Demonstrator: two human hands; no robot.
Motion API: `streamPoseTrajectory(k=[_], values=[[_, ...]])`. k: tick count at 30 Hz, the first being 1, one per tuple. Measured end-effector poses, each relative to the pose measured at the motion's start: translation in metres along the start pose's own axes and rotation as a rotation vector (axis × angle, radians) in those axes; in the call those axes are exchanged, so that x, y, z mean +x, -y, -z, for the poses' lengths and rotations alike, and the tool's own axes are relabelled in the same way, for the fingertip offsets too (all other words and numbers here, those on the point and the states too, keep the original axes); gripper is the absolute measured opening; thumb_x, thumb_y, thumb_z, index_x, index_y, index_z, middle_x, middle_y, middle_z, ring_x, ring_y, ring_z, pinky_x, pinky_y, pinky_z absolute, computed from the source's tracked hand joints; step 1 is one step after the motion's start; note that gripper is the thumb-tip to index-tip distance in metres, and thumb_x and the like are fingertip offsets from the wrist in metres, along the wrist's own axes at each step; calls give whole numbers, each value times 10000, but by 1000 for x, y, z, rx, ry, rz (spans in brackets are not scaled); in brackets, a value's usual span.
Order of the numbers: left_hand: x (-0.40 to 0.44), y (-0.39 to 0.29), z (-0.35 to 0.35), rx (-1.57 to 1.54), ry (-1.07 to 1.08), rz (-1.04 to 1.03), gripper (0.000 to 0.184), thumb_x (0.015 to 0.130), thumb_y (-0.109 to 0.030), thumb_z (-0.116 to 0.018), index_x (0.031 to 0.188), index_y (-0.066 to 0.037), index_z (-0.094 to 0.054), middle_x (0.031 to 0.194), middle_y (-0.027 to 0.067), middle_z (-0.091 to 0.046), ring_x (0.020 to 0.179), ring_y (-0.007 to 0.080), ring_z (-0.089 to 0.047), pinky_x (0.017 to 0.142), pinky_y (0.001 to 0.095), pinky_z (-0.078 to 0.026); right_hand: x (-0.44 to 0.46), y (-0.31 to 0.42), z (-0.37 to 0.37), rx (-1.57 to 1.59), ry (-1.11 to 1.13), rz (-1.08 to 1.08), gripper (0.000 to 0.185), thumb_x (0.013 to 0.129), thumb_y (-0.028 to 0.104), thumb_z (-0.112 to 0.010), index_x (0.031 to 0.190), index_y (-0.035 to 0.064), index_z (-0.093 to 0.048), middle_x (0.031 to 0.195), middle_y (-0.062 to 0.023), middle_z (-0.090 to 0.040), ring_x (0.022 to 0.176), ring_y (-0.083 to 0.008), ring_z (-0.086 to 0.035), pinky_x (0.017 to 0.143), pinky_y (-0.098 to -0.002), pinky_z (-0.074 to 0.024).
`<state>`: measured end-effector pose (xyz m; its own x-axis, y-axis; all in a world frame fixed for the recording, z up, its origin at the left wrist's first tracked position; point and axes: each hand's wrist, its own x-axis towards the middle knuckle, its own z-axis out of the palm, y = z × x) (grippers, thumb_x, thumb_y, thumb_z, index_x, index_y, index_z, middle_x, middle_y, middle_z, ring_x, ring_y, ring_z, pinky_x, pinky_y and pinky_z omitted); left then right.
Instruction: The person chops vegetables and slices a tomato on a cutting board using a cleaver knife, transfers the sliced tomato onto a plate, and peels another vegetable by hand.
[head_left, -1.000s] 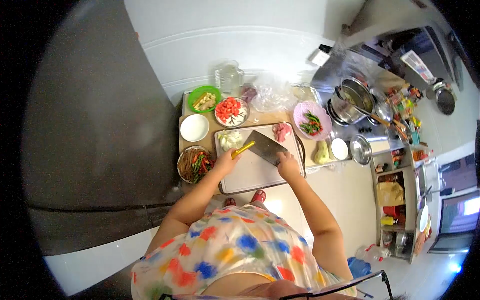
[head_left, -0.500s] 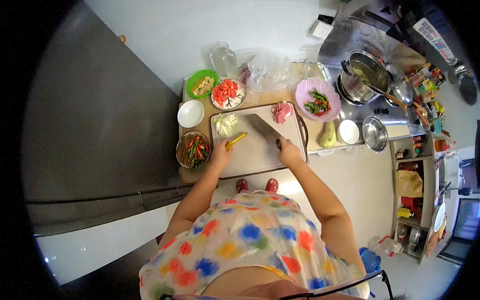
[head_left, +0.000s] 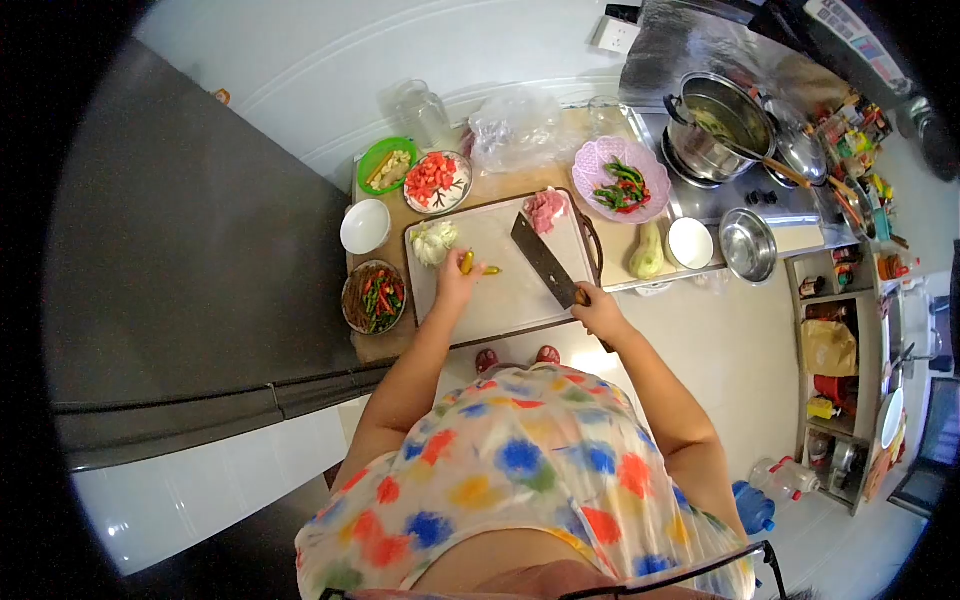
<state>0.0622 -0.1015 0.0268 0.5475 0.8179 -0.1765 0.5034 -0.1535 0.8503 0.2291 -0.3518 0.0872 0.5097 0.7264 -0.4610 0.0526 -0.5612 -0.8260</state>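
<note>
My left hand (head_left: 455,282) is over the left half of the cutting board (head_left: 500,305), its fingers closed on a piece of yellow-green pepper (head_left: 467,262). A second yellow-green piece (head_left: 491,270) lies just right of the fingers. My right hand (head_left: 602,315) grips the handle of a cleaver (head_left: 543,262), whose wide blade slants up and left over the board, apart from the pepper. Chopped pale vegetable (head_left: 434,242) is heaped at the board's upper left. Raw pink meat (head_left: 545,211) sits at its upper right corner.
Left of the board are a white bowl (head_left: 366,227) and a bowl of cut peppers (head_left: 374,298). Behind it stand a plate of diced red pieces (head_left: 438,182) and a green bowl (head_left: 386,165). On the right are a pink plate (head_left: 621,180), a pale squash (head_left: 648,252) and a pot (head_left: 722,125).
The single long pepper now shows as two pieces. My right hand and the cleaver have moved away to the right, and my left hand has shifted slightly up the board.
</note>
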Motion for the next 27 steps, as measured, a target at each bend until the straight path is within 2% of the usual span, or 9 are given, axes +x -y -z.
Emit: streamPoseTrajectory(k=[1, 3, 4, 7, 10, 16, 21, 24, 27], values=[[3, 2, -7, -139, 34, 109, 309, 807, -84, -675, 1089, -82, -550, 972, 67, -582, 851, 249, -575, 764, 370, -484, 0, -5, 0, 18, -20, 9, 456, 752, 146, -611, 1193, 45, -555, 717, -145, -610, 507, -213, -581, 474, -349, -496], [-2, -1, -11, -609, 286, 324, 304, 844, -119, -651, 1123, -80, -539, 968, 50, -569, 847, 202, -561, 769, 345, -480, 0, -16, -1, 57, -62, 22, 463, 755, 135, -612, 1204, 41, -551, 690, -107, -593, 452, -156, -544, 406, -316, -472], [-5, -7, -11, -841, 416, 437, 303, 862, -136, -639, 1141, -79, -534, 966, 41, -562, 845, 179, -555, 771, 332, -479, -2, -19, 0, 64, -63, 8, 467, 754, 135, -614, 1207, 38, -548, 694, -107, -595, 458, -160, -549, 412, -316, -479], [-8, -14, -18, -1047, 540, 553, 329, 897, -139, -595, 1216, -97, -525, 963, 35, -552, 851, 151, -543, 779, 308, -472, -8, -23, 5, 89, -65, -38, 478, 754, 134, -618, 1215, 33, -542, 713, -108, -601, 477, -171, -564, 426, -313, -494], [-16, -22, -27, -998, 536, 503, 356, 929, -116, -536, 1282, -73, -510, 963, 23, -560, 878, 131, -529, 784, 276, -464, -12, -28, 7, 106, -68, -62, 487, 756, 132, -617, 1225, 28, -535, 739, -113, -605, 492, -176, -573, 429, -313, -500], [-24, -32, -35, -734, 610, 240, 384, 906, -113, -586, 1286, -90, -532, 928, -26, -527, 803, 79, -500, 726, 234, -440, -18, -35, 10, 87, -50, -81, 515, 757, 124, -616, 1249, 10, -512, 755, -120, -605, 512, -176, -582, 431, -314, -502], [-25, -38, -36, -647, 600, 236, 359, 921, -154, -582, 1271, -81, -544, 893, -43, -532, 758, 60, -483, 676, 204, -418, -19, -37, 9, 103, -26, -75, 528, 759, 122, -614, 1261, 9, -498, 730, -115, -599, 502, -169, -570, 432, -314, -500], [-25, -39, -39, -622, 566, 278, 361, 936, -183, -566, 1283, -90, -535, 916, -35, -547, 738, 52, -474, 648, 207, -417, -24, -26, 10, 115, -31, -89, 465, 780, 75, -585, 1232, -3, -506, 628, -33, -492, 474, -123, -497, 404, -282, -452], [-21, -33, -42, -635, 507, 338, 322, 941, -198, -560, 1246, -94, -565, 942, -24, -581, 728, 67, -483, 647, 230, -427, -21, -30, 10, 102, -35, -57, 439, 812, 150, -612, 1204, -23, -517, 685, -99, -580, 490, -160, -555, 421, -305, -483]])
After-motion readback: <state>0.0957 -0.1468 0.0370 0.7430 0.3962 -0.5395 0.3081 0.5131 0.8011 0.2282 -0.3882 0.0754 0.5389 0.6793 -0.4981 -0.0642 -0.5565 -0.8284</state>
